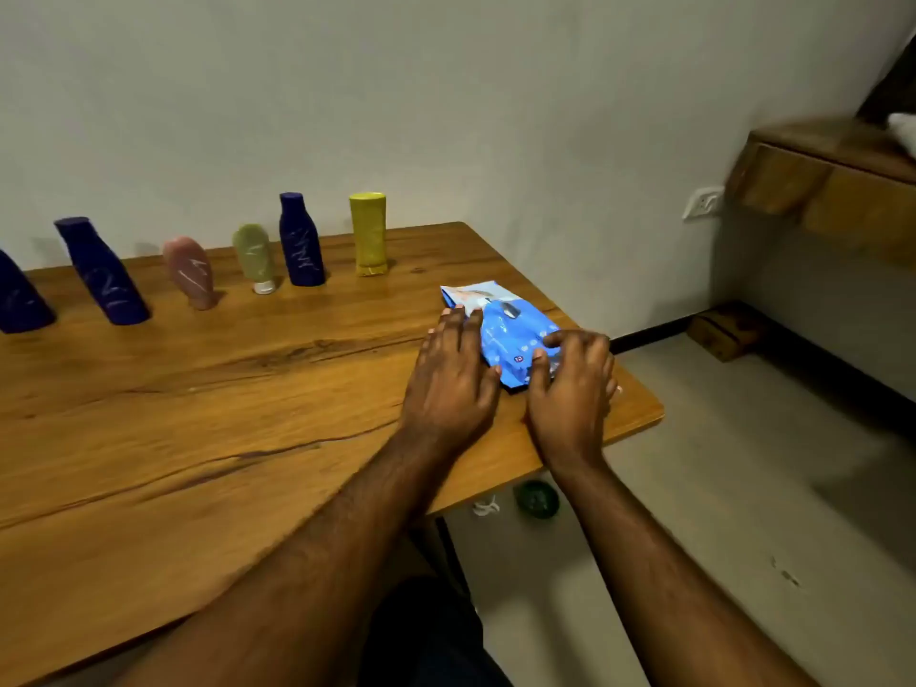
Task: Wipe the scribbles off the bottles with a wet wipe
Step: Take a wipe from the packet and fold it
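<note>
From the head view, both hands are down on the soft blue plastic pack of wet wipes [510, 334], which lies flat near the right-hand corner of the wooden bench [223, 389]. The left hand [453, 379] lies flat with straight fingers pressing the pack's left edge. The right hand [570, 389] has its fingers curled down onto the pack's near right part, perhaps picking at the flap, though the blur there keeps me from being sure it has hold of anything.

No wipe is out yet. The scribbled bottles stand well apart from the hands, in a row along the wall: a yellow plastic bottle [368, 234], a dark blue bottle with white marks [300, 240], a small pale green tube [255, 257], a pink tube [191, 271], and another dark blue bottle [101, 271].

The pack sits near the bench corner, so a hard tug on the flap could slide it off the edge if the left hand eases its press. A careless pull might also drag out several wipes at once.
</note>
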